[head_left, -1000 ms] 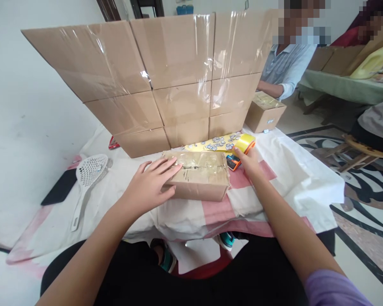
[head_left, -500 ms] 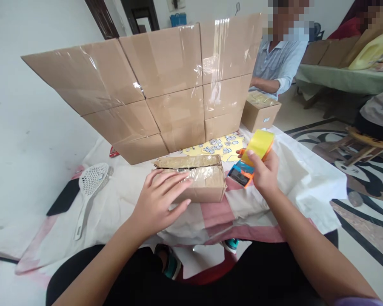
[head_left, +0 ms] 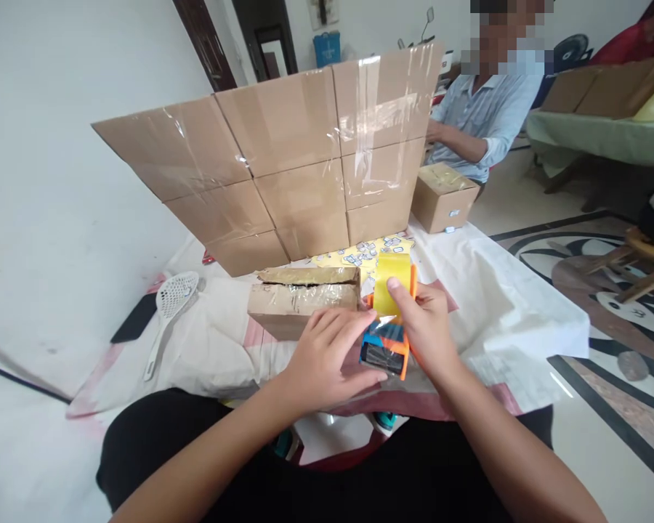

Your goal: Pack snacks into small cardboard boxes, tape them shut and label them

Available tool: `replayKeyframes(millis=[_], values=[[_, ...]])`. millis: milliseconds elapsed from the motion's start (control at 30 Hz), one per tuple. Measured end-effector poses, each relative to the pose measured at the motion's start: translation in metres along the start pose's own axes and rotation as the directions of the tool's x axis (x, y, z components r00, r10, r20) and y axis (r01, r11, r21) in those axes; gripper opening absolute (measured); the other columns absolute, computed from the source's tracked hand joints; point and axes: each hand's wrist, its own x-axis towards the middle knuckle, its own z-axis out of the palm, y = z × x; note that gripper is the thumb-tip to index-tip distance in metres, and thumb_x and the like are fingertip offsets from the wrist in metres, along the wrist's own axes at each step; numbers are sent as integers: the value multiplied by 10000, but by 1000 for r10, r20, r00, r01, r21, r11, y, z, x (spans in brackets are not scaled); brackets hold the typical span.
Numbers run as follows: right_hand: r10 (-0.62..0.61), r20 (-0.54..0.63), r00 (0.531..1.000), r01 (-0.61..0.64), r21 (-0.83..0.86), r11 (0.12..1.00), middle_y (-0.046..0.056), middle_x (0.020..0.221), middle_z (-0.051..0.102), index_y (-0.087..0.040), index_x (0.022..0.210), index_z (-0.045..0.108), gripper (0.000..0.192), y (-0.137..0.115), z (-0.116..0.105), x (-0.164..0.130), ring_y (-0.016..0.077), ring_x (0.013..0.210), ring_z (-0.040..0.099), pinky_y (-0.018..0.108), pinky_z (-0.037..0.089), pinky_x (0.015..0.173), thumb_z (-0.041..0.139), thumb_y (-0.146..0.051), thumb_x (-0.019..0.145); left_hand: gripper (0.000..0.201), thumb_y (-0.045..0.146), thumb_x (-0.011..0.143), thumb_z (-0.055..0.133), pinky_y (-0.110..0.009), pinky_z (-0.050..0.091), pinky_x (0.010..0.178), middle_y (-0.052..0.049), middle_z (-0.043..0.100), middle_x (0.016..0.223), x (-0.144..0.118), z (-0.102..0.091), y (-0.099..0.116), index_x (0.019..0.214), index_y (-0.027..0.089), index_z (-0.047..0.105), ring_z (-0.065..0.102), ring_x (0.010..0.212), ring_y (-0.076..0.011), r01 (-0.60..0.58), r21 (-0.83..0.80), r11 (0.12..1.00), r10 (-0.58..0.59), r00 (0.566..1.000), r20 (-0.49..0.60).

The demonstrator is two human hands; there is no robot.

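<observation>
Yellow tape (head_left: 387, 290), orange-blue dispenser (head_left: 386, 349), brown box (head_left: 301, 303)
</observation>
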Motion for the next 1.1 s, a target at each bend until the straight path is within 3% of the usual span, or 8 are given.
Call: replayKeyframes(millis=[167, 300, 400, 533, 733, 867, 1000, 1100], values=[[35, -4, 999, -35, 55, 998, 31, 624, 661, -194, 639, 674, 460, 5, -2, 5, 164, 548, 600, 279, 503, 520, 701, -602, 850, 731, 503, 845, 738, -484, 410, 1009, -108, 697, 1240, 6, -1, 6, 1450, 236, 425, 617, 1142, -304, 131, -35, 991, -128, 989, 70], [-5, -43, 999, 5, 14, 1000, 0, 557, 559, -194, 600, 601, 497, 7, -1, 6, 129, 504, 501, 250, 414, 466, 706, -618, 836, 716, 412, 870, 728, -491, 410, 1023, -92, 695, 1255, 5, 0, 6, 1485, 258, 395, 608, 1153, -299, 125, -95, 988, -112, 985, 130], [-35, -43, 998, 33, -32, 999, -14, 528, 495, -188, 573, 550, 538, 7, 4, 5, 109, 491, 439, 242, 358, 456, 706, -638, 822, 734, 370, 864, 750, -481, 427, 1055, -94, 649, 1337, -4, 5, 3, 1499, 289, 391, 577, 1224, -292, 155, -258, 953, -113, 979, 172], [-54, -29, 998, 52, -61, 997, -31, 511, 395, -187, 529, 446, 625, 11, 11, 4, 82, 479, 344, 236, 278, 450, 649, -692, 836, 730, 278, 883, 738, -485, 415, 1128, -113, 597, 1401, -19, 10, -2, 1519, 327, 382, 524, 1341, -280, 302, -541, 785, -217, 952, 218], [-115, -64, 991, 109, -84, 990, -31, 510, 328, -206, 540, 342, 669, 21, 10, 3, 83, 481, 296, 247, 230, 444, 456, -737, 931, 691, 193, 906, 713, -454, 429, 1133, -77, 664, 1343, -21, 8, 0, 1499, 358, 400, 600, 1291, -239, 324, -799, 506, -271, 940, 210], [-247, -63, 967, 229, -209, 951, -36, 505, 300, -213, 550, 321, 664, 26, 9, 3, 87, 479, 262, 268, 194, 454, 423, -738, 944, 511, 223, 898, 725, -398, 523, 1029, -74, 739, 1184, -18, 7, 3, 1365, 275, 524, 706, 1096, -215, 378, -858, 348, -462, 865, 193], [-294, -52, 954, 272, -250, 929, -35, 504, 287, -223, 566, 290, 621, 31, 8, 4, 95, 467, 259, 288, 184, 459, 366, -655, 1006, 439, 313, 871, 754, -333, 601, 684, -68, 761, 1067, -14, 6, 3, 1256, 232, 559, 707, 597, -140, 549, -825, 135, -575, 721, 386], [-376, -46, 925, 344, -319, 883, -30, 501, 305, -229, 561, 282, 605, 32, 7, 5, 106, 463, 273, 305, 220, 478, 341, -605, 1032, 505, 346, 839, 786, -333, 599, 660, -72, 768, 1027, -13, 6, 2, 1266, 213, 552, 703, 566, -148, 627, -776, 73, -593, 653, 471]])
